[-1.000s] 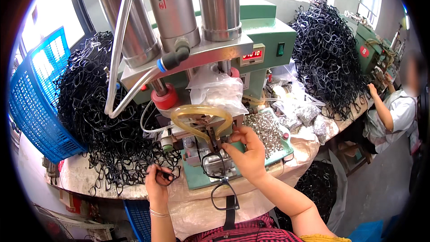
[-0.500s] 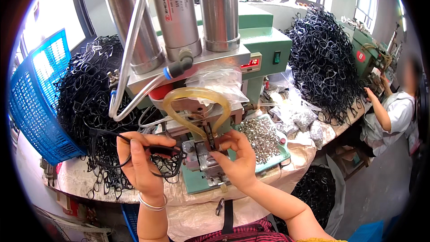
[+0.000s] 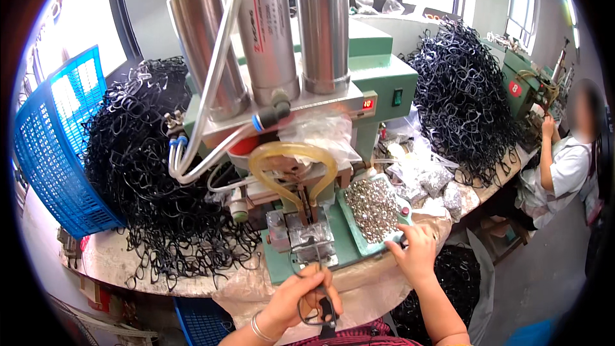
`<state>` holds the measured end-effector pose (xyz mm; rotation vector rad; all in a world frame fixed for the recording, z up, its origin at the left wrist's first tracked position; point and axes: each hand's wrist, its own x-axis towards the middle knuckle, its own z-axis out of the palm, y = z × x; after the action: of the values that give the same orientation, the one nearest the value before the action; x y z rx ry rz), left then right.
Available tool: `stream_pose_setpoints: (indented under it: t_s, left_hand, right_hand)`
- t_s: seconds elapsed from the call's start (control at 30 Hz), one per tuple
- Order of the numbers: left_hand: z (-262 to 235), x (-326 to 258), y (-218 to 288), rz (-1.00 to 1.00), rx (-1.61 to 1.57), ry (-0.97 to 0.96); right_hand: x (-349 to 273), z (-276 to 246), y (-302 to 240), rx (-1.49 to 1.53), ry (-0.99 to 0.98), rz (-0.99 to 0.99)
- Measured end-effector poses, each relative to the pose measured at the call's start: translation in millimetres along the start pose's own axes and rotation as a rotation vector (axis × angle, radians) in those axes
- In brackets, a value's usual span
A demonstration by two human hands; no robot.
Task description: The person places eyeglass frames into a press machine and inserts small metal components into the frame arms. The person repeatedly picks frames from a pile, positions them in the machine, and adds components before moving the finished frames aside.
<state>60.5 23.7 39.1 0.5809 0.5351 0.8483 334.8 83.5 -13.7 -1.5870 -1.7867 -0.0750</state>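
My left hand (image 3: 296, 299) is low in front of the press, its fingers closed on a black eyeglass frame (image 3: 328, 313). One end of the frame points up toward the metal fixture (image 3: 312, 243) under the press head. My right hand (image 3: 418, 255) is at the near right corner of a green tray (image 3: 348, 218) heaped with small metal parts (image 3: 373, 208). Its thumb and fingers are bent around a small dark thing there, mostly hidden by the fingers. A yellowish looped tube (image 3: 295, 147) hangs over the fixture.
Metal cylinders (image 3: 325, 32) top the green press (image 3: 378, 83). Piles of black eyeglass frames (image 3: 166, 173) lie left and right. A blue basket (image 3: 61, 154) leans at left. Bags of metal parts (image 3: 435, 181) lie beyond the tray. Another person (image 3: 564, 160) works at right.
My left hand has moved right and down with the eyeglass frame, now in front of the fixture. My right hand has left the press head and gone right to the tray's corner.
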Motion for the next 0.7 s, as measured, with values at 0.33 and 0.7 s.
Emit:
stream_pose_setpoints:
  t_s: [0.33,0.7]
  left_hand:
    - [13,21,8,0.011,-0.124,0.122]
    - [-2,19,0,0.009,-0.032,0.126]
  right_hand:
    - [50,55,5,0.219,0.181,-0.054]
    - [71,82,-6,0.030,-0.099,-0.544]
